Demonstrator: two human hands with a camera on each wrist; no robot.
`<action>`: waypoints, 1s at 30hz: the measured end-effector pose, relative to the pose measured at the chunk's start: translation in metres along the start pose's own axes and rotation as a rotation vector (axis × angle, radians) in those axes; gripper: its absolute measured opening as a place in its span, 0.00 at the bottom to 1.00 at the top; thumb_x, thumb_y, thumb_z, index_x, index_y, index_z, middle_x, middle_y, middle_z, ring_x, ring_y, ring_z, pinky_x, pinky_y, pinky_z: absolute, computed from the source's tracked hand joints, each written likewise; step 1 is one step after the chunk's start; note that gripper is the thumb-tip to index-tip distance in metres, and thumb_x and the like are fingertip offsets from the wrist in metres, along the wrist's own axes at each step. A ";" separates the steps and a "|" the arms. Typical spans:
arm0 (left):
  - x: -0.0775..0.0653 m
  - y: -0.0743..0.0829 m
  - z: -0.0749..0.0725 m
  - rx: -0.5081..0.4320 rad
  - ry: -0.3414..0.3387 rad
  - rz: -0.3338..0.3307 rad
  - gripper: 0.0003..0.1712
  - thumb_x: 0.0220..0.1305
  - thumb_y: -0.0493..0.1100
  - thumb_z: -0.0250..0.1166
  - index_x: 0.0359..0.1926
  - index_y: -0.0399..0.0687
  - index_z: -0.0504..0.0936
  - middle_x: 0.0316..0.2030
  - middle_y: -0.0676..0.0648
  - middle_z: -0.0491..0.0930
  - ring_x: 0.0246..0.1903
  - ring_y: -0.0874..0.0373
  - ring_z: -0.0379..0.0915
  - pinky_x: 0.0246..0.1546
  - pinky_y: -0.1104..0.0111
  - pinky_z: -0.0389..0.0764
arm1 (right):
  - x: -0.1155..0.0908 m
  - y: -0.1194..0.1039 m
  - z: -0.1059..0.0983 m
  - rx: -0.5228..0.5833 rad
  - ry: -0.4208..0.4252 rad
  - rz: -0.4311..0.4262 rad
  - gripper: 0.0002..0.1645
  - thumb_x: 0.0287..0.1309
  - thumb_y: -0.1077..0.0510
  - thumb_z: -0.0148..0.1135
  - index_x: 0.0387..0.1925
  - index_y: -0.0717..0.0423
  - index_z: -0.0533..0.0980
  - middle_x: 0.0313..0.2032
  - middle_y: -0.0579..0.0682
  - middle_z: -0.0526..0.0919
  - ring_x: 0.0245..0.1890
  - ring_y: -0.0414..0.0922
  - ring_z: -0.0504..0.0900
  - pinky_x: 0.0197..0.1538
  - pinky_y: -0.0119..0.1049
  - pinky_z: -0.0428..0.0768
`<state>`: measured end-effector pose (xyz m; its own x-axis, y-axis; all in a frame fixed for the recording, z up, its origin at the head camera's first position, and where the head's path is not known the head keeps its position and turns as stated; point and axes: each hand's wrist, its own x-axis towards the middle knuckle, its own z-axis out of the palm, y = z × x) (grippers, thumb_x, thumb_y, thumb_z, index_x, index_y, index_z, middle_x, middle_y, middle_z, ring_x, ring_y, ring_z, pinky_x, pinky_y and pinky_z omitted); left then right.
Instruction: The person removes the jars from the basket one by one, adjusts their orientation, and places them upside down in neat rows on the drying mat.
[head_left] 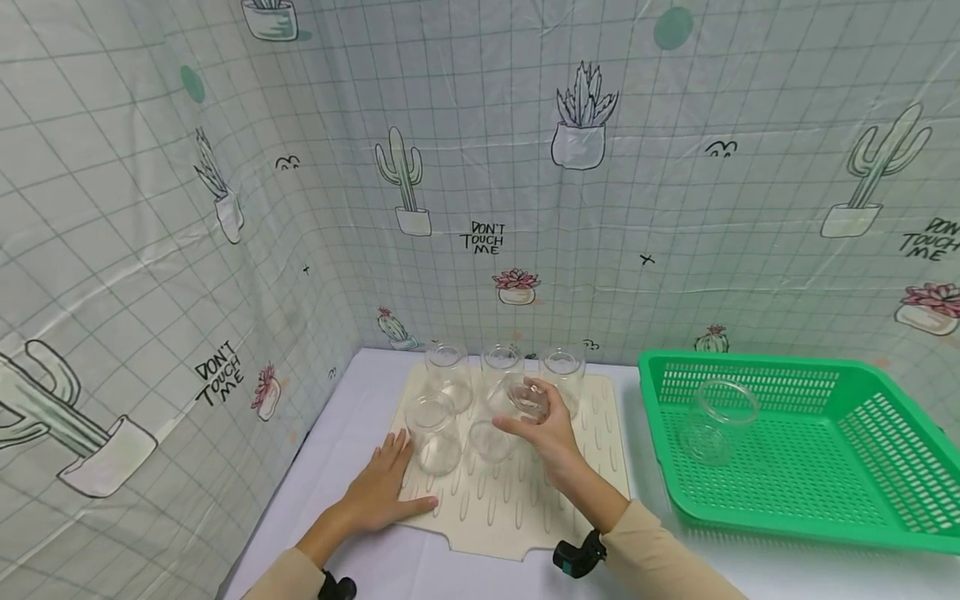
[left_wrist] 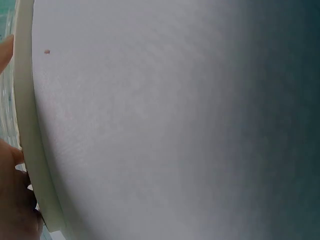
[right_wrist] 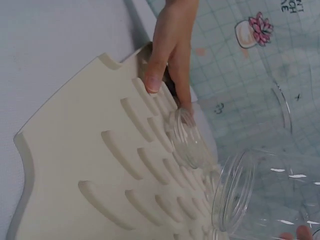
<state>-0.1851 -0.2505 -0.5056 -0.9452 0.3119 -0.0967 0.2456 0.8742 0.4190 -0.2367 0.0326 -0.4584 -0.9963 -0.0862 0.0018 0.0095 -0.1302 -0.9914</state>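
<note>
My right hand (head_left: 547,425) grips a clear jar (head_left: 525,398) around its upper end, over the beige ridged drying mat (head_left: 517,500). In the right wrist view this jar (right_wrist: 265,190) has its threaded mouth turned toward the mat, with a couple of fingertips (right_wrist: 303,232) showing behind the glass. My left hand (head_left: 378,487) rests with fingers spread on the mat's left edge, beside another clear jar (head_left: 437,446). Behind them, more clear jars (head_left: 447,379) stand in a row on the mat. The left wrist view catches only part of the hand (left_wrist: 15,200) at the mat's edge (left_wrist: 27,110).
To the right sits a green perforated basket (head_left: 787,521) with one clear jar (head_left: 716,425) inside, its wide mouth up. A white cloth (head_left: 337,433) covers the table. Patterned sheets (head_left: 480,167) hang close behind and on the left.
</note>
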 end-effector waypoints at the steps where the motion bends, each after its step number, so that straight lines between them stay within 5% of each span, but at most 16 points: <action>1: 0.000 0.000 0.000 0.007 -0.005 -0.001 0.63 0.60 0.72 0.62 0.75 0.27 0.51 0.76 0.30 0.43 0.75 0.35 0.33 0.72 0.44 0.44 | 0.000 0.000 0.000 -0.005 0.001 0.000 0.48 0.48 0.66 0.77 0.69 0.60 0.63 0.63 0.60 0.74 0.63 0.56 0.71 0.67 0.51 0.67; 16: 0.004 -0.002 0.003 0.051 -0.054 -0.013 0.64 0.61 0.75 0.57 0.75 0.27 0.48 0.76 0.30 0.40 0.75 0.37 0.31 0.74 0.48 0.39 | 0.008 0.009 0.011 -0.097 -0.031 -0.042 0.51 0.45 0.67 0.78 0.69 0.61 0.62 0.61 0.63 0.73 0.61 0.60 0.71 0.67 0.56 0.65; 30: 0.003 -0.009 0.009 0.046 -0.016 0.015 0.65 0.61 0.77 0.56 0.75 0.26 0.49 0.76 0.29 0.41 0.76 0.37 0.32 0.74 0.47 0.39 | 0.014 0.020 0.017 -0.206 -0.047 -0.092 0.49 0.41 0.66 0.81 0.66 0.60 0.65 0.59 0.62 0.74 0.61 0.61 0.70 0.65 0.57 0.65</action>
<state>-0.1879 -0.2545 -0.5174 -0.9378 0.3308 -0.1056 0.2698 0.8855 0.3784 -0.2486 0.0121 -0.4759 -0.9870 -0.1301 0.0943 -0.1033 0.0644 -0.9926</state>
